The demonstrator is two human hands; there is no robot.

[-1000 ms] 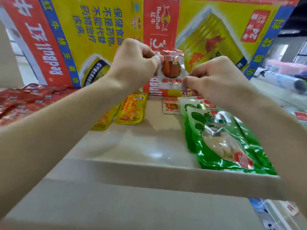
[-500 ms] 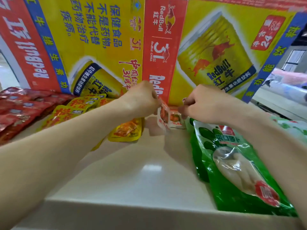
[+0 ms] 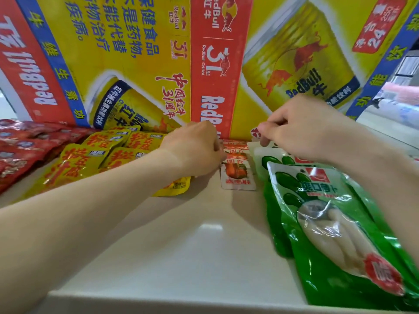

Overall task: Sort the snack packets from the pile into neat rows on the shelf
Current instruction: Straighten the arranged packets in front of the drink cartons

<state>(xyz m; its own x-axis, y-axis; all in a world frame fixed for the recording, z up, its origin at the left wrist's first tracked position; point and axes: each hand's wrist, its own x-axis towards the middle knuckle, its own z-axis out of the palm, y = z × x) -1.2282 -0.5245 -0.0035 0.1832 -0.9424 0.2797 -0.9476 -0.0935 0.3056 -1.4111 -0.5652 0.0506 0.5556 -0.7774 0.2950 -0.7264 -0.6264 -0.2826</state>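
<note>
A small white-and-orange snack packet (image 3: 237, 175) lies flat on the white shelf (image 3: 181, 241), overlapping a second one (image 3: 234, 145) behind it. My left hand (image 3: 195, 150) has curled fingers at the front packet's upper left edge and pinches it; the fingertips are hidden. My right hand (image 3: 299, 130) hovers with curled fingers just right of the rear packet; whether it holds anything is unclear. Yellow packets (image 3: 90, 159) lie in rows to the left. Large green packets (image 3: 328, 214) lie stacked on the right.
Dark red packets (image 3: 20, 146) fill the far left of the shelf. Red Bull cartons (image 3: 217, 64) stand as a wall right behind the packets. The shelf's front lip (image 3: 181, 302) runs along the bottom.
Both hands have come down from mid-air to the shelf with the small orange packet. It now lies flat in front of the packet that lay there before.
</note>
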